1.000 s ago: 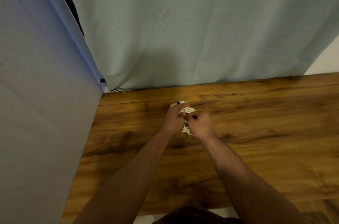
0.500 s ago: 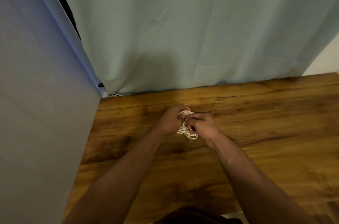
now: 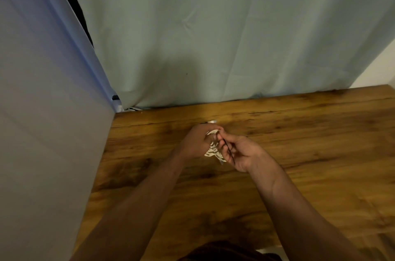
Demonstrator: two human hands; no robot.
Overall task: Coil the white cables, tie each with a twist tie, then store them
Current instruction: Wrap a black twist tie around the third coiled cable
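Centrally, just above the middle of the frame, both hands meet over the desk (image 3: pixel 299 154). The left hand (image 3: pixel 197 142) has its fingers curled round a small bundle of white cable (image 3: pixel 212 148), holding the loops together off the wood. One end of the bundle pokes out above the knuckles and the other hangs below the palm. The right hand (image 3: pixel 243 153) sits just to the right of it, fingers loosely bent, and appears to pinch a thin dark twist tie (image 3: pixel 229 150) near its upper end. The rest of the tie trails down and to the right across that hand's fingers.

The bundle's long axis runs roughly top to bottom in the frame, leaning a little toward the lower right, and the tie lies almost parallel to it, touching or nearly touching at the top. As I judge it, the tying step is in hand but not closed. The tie has to go across the bundle's waist, not along it, so the right hand, which is nearer the tie, must swing it round while the left keeps the coil pinched.

Behind the desk hangs a pale green curtain (image 3: pixel 213 36). A grey-blue panel (image 3: pixel 42 132) fills the left side, and dark clothing (image 3: pixel 224 252) shows at the bottom edge. No storage place is in view.
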